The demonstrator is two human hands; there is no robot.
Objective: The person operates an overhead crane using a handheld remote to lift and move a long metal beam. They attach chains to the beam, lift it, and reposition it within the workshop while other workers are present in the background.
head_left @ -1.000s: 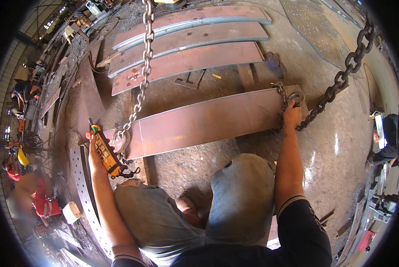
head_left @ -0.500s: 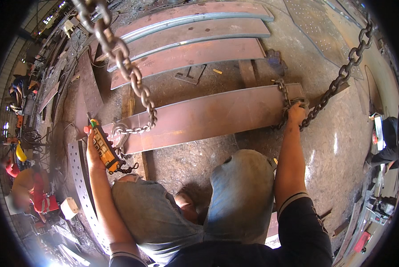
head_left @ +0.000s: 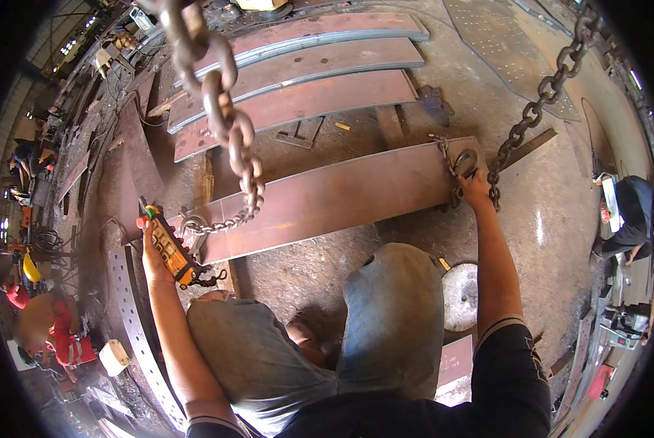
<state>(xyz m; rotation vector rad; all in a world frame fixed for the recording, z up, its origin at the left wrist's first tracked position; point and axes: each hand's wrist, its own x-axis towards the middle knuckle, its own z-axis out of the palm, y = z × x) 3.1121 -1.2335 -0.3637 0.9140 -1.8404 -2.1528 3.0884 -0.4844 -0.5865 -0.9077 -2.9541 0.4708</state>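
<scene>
The plate [head_left: 327, 193] lies nearly level across the view, just ahead of the knees, with a hook at each of its 2 ends. At the plate's left end, the left hook [head_left: 194, 227] lies against it, and the left chain [head_left: 249, 179] sags onto its top before rising. 1 second ago that chain ran nearly straight up from the hook; its slack suggests that it now bears little or no load at that end. At the plate's right end, the right hand [head_left: 477, 188] has its grip closed on the lower part of the right hook [head_left: 465, 161], some fingers hidden. Just right of the plate, the right chain [head_left: 535, 109] dips beside that hand; where it joins the hook is hidden. Just left of the plate, the left hand's [head_left: 155, 257] grip is wrapped round a yellow remote [head_left: 171, 247]; any button press cannot be made out. Beyond the plate lie flat steel pieces [head_left: 298, 102]. Nearer than its right end, a grey disc [head_left: 460, 296], covered by the forearm earlier, now shows.
</scene>
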